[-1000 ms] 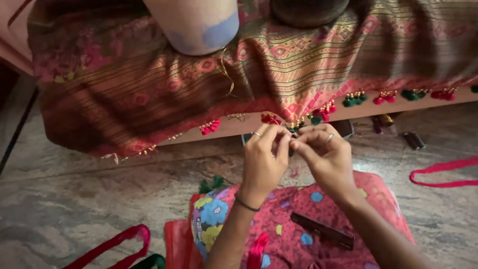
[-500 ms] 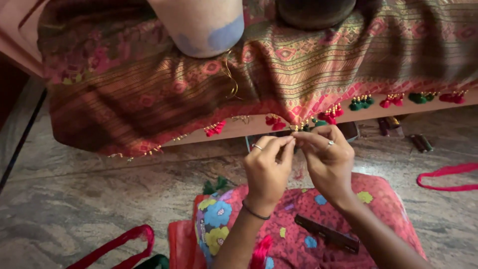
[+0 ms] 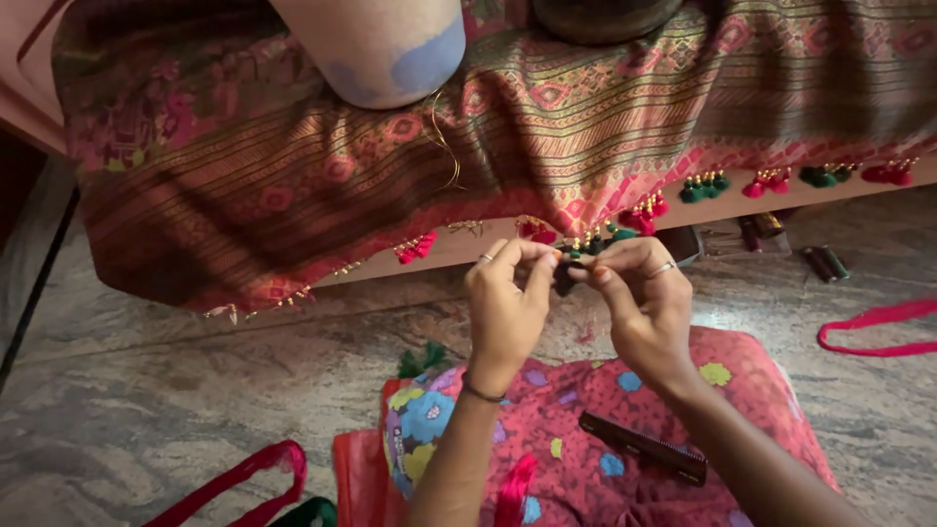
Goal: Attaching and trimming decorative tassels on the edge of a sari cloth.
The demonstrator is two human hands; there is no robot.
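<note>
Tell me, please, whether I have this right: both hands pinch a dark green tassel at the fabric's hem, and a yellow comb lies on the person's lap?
Not quite. The head view shows the comb on the lap is dark, black or brown, not yellow. The rest holds: the left hand and right hand pinch a dark green tassel at the hem of the fabric.

Tassel mostly hidden between fingertips of left hand and right hand; pale vessel cut off by top edge.

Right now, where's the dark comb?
Head view, lower right of centre: the dark comb lies on the pink floral cloth over the lap, below the right hand and beside the right forearm.
</note>
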